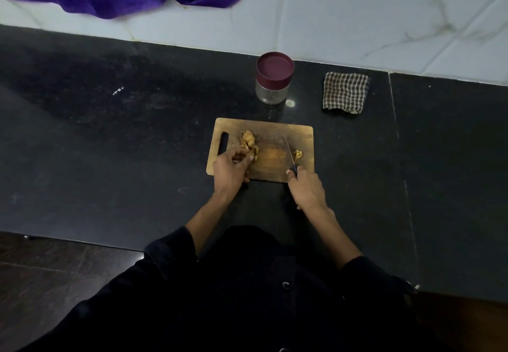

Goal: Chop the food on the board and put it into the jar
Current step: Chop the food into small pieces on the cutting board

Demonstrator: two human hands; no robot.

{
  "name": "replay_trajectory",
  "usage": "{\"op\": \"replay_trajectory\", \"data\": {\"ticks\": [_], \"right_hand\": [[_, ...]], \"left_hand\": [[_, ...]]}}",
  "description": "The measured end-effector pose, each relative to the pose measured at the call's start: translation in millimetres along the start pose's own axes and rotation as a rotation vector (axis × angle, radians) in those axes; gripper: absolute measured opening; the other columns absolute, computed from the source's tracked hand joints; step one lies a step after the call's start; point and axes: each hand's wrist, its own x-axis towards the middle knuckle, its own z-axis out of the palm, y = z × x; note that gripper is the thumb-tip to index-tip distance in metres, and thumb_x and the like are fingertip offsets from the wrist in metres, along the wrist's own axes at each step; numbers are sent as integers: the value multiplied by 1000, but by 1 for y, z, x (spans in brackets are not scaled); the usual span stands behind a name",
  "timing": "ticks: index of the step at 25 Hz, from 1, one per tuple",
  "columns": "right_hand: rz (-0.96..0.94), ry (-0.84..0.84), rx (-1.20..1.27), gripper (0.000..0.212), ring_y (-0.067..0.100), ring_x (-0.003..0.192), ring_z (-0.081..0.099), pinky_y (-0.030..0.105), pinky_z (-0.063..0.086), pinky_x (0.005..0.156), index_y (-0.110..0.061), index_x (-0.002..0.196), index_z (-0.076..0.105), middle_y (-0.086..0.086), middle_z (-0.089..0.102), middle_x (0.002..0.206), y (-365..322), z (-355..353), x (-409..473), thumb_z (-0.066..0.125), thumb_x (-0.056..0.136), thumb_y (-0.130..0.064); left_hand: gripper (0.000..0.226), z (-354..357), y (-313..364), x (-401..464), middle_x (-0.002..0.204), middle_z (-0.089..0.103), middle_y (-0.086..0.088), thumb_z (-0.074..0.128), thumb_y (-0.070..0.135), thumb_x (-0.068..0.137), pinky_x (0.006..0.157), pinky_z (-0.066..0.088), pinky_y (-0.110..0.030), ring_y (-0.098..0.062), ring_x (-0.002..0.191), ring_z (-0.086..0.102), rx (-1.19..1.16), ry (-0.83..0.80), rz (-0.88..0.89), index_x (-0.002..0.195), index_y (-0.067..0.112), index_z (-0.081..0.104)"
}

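Our right hand (306, 188) grips the knife (289, 154); our left hand (230, 169) pinches ginger (249, 144) on the board (301, 136); beyond them stands the lidded jar (273, 82)

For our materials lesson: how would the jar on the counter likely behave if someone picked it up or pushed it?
The jar looks like clear glass or hard plastic, so probably stiff and possibly breakable. It appears empty, so likely light and easy to slide on the glossy counter. Standing upright under its wide lid, it might tip if pushed high, then roll.
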Motion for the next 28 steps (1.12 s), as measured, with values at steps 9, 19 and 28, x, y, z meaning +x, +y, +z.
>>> {"op": "replay_trajectory", "data": {"ticks": [9, 19, 28], "right_hand": [[7, -9, 47, 21, 30, 82, 66, 51, 58, 75, -18, 92, 48, 8, 60, 91, -1, -2, 0, 42, 102, -35], [12, -8, 51, 20, 31, 81, 67, 51, 58, 73, -18, 94, 48, 11, 61, 93, -4, -4, -3, 42, 101, -35], [-29, -49, 71, 26, 28, 74, 67, 49, 60, 62, -16, 98, 51, 11, 63, 90, 1, -2, -14, 40, 103, -39]], "left_hand": [[19, 40, 33, 15, 101, 69, -3, 52, 9, 94, 81, 55, -28, -13, 89, 64, 401, -248, 242, 104, 9, 68], [29, 50, 13, 9, 121, 58, -9, 58, 9, 91, 93, 51, -33, -20, 108, 59, 449, -142, 262, 120, 8, 59], [26, 56, 15, 11, 120, 55, -10, 53, 8, 92, 90, 51, -35, -23, 104, 59, 500, -108, 267, 116, 13, 64]]}}
